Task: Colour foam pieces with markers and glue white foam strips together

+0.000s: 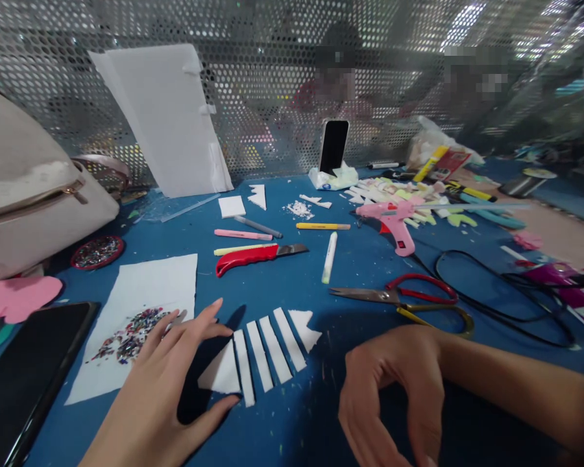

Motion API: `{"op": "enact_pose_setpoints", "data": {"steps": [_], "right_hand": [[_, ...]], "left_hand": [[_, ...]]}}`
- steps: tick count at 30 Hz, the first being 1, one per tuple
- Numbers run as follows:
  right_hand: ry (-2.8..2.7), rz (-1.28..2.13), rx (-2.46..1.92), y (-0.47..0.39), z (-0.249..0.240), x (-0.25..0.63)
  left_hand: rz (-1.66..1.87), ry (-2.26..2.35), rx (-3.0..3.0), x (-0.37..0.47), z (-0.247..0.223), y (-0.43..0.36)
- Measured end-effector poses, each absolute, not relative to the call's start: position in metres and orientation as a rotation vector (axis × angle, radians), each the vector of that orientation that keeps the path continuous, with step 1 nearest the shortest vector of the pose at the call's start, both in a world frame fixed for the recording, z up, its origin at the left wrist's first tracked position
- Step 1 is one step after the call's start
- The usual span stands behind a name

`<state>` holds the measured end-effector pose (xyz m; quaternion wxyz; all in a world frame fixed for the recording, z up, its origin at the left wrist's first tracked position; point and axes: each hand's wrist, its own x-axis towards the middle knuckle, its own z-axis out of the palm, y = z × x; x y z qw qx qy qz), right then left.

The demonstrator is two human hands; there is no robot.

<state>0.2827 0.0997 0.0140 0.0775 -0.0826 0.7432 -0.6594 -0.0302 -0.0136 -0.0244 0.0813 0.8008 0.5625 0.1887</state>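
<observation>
Several white foam-board pieces (269,350) lie in a row on the blue table, like a fish: a pointed end piece (224,370), narrow strips and a notched tail piece (305,327). My left hand (170,370) is open, its thumb and fingers spread around the pointed piece and the first strip, with fingertips at their ends. It holds nothing. To the right of the row, my right hand (392,389) hangs palm down over the table, fingers loosely curled and apart from the thumb. Nothing shows in it; its fingertips are partly cut off by the lower edge.
A white sheet (168,279) bears shiny sequins (136,334) beside a black phone (34,383). Beyond the pieces lie a red-handled knife (248,258), markers, scissors (394,295) and a pink glue gun (392,220) with its cable. Another phone (334,146) stands at the back.
</observation>
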Motion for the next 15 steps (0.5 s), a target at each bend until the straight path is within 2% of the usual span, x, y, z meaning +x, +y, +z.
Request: {"op": "enact_pose_setpoints", "data": {"steps": [4,15], "right_hand": [[2.262,-1.948,-0.225,0.0989,0.0104,0.2855],[2.151,-2.141,-0.319,0.096,0.0066,0.2853]], "left_hand": [[0.57,1.681,2.394,-0.0287,-0.0232,-0.0131],[0.578,1.64,2.402,-0.026,-0.018,-0.0143]]}}
